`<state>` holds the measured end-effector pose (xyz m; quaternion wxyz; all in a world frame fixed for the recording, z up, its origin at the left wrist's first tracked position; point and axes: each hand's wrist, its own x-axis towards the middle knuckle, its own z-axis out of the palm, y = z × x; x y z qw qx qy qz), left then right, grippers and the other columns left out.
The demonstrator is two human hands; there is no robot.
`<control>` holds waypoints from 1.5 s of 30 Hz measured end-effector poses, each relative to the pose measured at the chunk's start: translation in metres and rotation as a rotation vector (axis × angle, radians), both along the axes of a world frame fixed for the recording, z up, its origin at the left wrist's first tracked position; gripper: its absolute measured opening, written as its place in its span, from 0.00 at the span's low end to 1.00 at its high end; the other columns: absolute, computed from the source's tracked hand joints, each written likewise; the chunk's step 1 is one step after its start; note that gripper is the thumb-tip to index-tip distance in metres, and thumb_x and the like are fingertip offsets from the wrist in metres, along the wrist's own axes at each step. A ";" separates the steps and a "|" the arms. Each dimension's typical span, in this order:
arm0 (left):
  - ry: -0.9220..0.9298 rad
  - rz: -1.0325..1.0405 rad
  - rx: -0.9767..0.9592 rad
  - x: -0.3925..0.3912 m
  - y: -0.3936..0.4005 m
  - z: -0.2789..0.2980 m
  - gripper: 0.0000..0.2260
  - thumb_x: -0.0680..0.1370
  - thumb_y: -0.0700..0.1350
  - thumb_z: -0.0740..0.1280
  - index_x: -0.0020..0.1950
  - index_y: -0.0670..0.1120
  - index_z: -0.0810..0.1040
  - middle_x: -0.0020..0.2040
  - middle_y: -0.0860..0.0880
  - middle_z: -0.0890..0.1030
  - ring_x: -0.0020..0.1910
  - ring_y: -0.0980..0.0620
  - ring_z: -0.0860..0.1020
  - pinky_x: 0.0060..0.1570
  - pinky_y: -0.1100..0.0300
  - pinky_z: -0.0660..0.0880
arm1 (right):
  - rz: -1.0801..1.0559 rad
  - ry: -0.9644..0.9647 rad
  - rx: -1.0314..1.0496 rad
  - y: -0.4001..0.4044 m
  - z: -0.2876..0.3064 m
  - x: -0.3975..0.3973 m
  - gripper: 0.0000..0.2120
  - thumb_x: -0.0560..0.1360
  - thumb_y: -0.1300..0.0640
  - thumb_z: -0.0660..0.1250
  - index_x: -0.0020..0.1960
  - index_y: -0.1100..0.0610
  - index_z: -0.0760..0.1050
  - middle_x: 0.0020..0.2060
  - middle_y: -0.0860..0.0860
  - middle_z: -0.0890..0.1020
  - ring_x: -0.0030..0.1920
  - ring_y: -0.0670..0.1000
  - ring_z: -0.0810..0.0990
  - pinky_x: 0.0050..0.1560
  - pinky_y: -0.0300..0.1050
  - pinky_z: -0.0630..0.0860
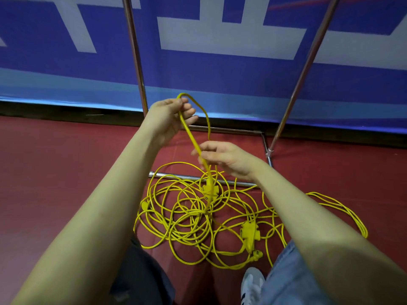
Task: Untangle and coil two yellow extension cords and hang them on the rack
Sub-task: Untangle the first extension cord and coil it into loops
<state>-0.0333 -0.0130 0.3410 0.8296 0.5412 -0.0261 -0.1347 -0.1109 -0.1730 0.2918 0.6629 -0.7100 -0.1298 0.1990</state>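
Pinching raised cord loop [199,106] w/ left hand [170,116], right hand [222,158] gripping same strand lower, above tangled cords [187,212] sprawling over rack's base bar [176,176] on red floor [66,161].

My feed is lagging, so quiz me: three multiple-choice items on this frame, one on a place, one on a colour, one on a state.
1. Where does most of the cord pile lie?
A. on the red floor by the rack's base bar
B. hung on the rack
C. on a table

2. What colour is the banner behind the rack poles?
A. green
B. blue and white
C. black

3. What is the left hand doing?
A. resting on the floor
B. hanging idle
C. holding up a raised loop of cord

Answers: 1 A, the tangle sprawls on the floor across the bar. 2 B, blue with white shapes. 3 C, its fingers curl round the loop, while the right hand holds a strand lower down.
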 end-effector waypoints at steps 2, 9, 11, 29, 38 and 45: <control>0.006 0.057 0.148 0.002 0.007 -0.005 0.07 0.82 0.36 0.59 0.44 0.39 0.73 0.33 0.46 0.75 0.28 0.55 0.79 0.36 0.57 0.81 | -0.071 -0.002 -0.066 -0.012 0.004 0.001 0.08 0.78 0.65 0.60 0.42 0.58 0.74 0.32 0.50 0.74 0.31 0.44 0.73 0.39 0.36 0.70; -0.054 -0.240 1.306 -0.004 0.028 -0.035 0.18 0.80 0.52 0.65 0.46 0.36 0.80 0.38 0.42 0.81 0.34 0.46 0.79 0.40 0.54 0.81 | -0.338 -0.352 -0.441 -0.047 0.012 0.003 0.08 0.79 0.58 0.64 0.44 0.55 0.80 0.28 0.42 0.78 0.30 0.40 0.73 0.34 0.35 0.68; -0.311 -0.110 1.232 -0.004 0.024 -0.029 0.19 0.81 0.53 0.62 0.55 0.38 0.80 0.49 0.43 0.82 0.49 0.47 0.80 0.53 0.56 0.76 | -0.288 -0.367 -0.484 -0.042 0.016 0.005 0.07 0.76 0.57 0.68 0.41 0.49 0.82 0.38 0.49 0.84 0.40 0.49 0.79 0.45 0.46 0.73; -0.274 0.069 0.516 -0.013 0.061 -0.005 0.17 0.81 0.51 0.63 0.35 0.44 0.73 0.26 0.52 0.66 0.25 0.54 0.63 0.30 0.60 0.59 | -0.782 -0.322 -0.325 -0.074 0.012 -0.008 0.13 0.81 0.53 0.59 0.47 0.54 0.81 0.23 0.40 0.72 0.27 0.38 0.70 0.34 0.30 0.64; -0.478 -0.093 0.582 -0.031 0.023 0.065 0.12 0.81 0.51 0.64 0.46 0.44 0.79 0.29 0.53 0.70 0.26 0.55 0.63 0.27 0.63 0.60 | -0.842 -0.715 -0.112 -0.032 0.149 0.003 0.11 0.79 0.60 0.63 0.39 0.51 0.70 0.30 0.46 0.70 0.30 0.38 0.66 0.35 0.31 0.64; -0.569 -0.309 0.706 -0.050 -0.010 0.092 0.15 0.76 0.46 0.71 0.63 0.50 0.80 0.53 0.55 0.83 0.48 0.58 0.81 0.44 0.64 0.76 | -0.588 -0.773 0.012 0.007 0.208 -0.008 0.05 0.77 0.62 0.66 0.43 0.55 0.75 0.30 0.44 0.79 0.33 0.42 0.75 0.33 0.34 0.68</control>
